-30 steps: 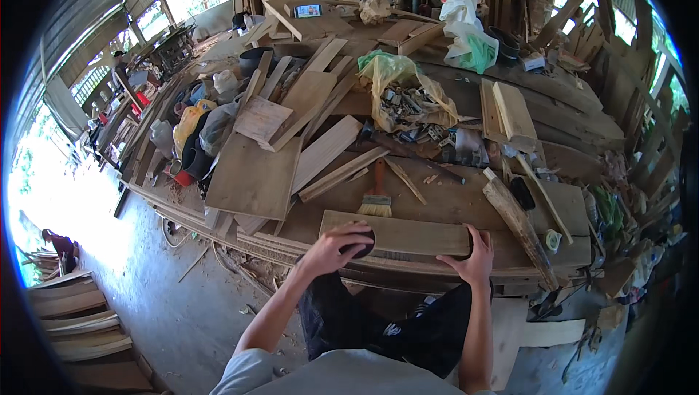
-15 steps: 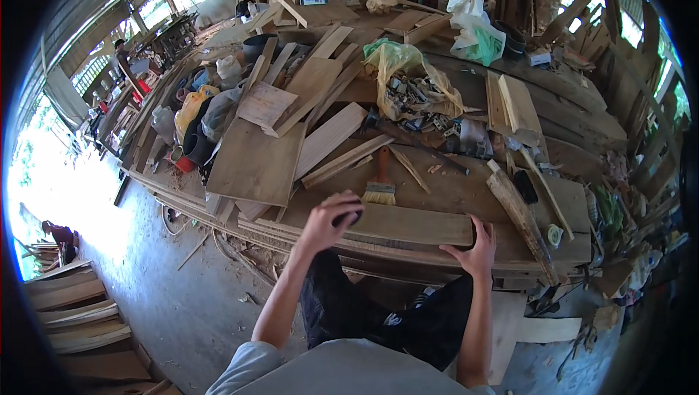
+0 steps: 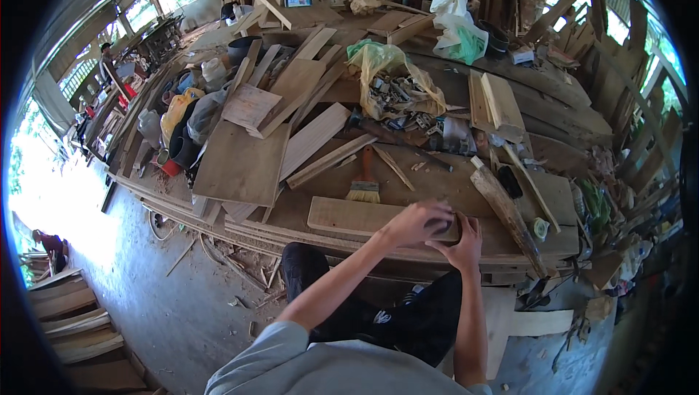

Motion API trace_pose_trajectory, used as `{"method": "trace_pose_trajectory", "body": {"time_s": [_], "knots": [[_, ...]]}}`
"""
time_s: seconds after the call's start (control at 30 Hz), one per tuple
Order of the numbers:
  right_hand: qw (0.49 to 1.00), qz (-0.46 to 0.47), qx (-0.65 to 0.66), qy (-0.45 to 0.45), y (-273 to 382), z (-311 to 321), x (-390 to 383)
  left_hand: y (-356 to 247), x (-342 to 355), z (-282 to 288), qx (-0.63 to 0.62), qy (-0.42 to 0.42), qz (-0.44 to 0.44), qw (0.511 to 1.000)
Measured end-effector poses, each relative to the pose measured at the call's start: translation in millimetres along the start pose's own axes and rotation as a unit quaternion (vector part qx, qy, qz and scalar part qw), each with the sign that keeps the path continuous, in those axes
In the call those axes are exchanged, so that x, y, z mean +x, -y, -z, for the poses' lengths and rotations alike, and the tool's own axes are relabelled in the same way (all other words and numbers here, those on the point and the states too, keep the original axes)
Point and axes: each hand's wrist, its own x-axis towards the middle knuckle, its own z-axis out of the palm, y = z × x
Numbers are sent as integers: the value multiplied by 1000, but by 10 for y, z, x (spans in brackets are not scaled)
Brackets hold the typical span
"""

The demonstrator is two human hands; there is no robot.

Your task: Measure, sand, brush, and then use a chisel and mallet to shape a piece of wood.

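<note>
A smooth, narrow wooden board lies lengthwise along the near edge of the workbench. My right hand grips its right end, thumb on the near side and fingers over the far side. Over the board close to that end is my left hand, slightly blurred and curled round a small dark object. My fingers cover most of that object, so its kind does not show. Just behind the board rests a flat paintbrush with an orange-brown handle and pale bristles.
A rough stick lies right of my hands, beside a black oblong object. Farther back are a bag of metal hardware and a white plastic bag. Plywood and loose planks cover the left. A person is far left.
My left hand has slid right along the board with the dark object, from its left part to near my right hand. The right hand keeps its hold. The view has shifted slightly.
</note>
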Motion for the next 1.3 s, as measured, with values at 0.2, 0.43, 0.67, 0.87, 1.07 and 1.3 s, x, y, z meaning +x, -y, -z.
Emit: {"method": "trace_pose_trajectory", "body": {"time_s": [0.2, 0.43, 0.67, 0.87, 1.07, 1.3], "knots": [[999, -27, -14, 20, -248, 0, -86, -282, 59, -249, -12, 101, 0, 995], [1000, -3, -21, 10, -174, -11, -45, -239, 112, -153, 10, 93, 9, 996], [1000, 13, -22, -9, -97, -5, -11, -70, 64, -51, 81, -16, 77, 994], [1000, -10, -20, 3, -127, 10, -52, -196, -172, 75, 48, 39, 9, 998], [999, -24, -24, 4, -50, 59, -38, -234, -368, 186, 129, -35, 47, 990], [1000, -15, -5, -7, -29, 65, -42, -75, -636, 773, 116, -87, 128, 981]]}}
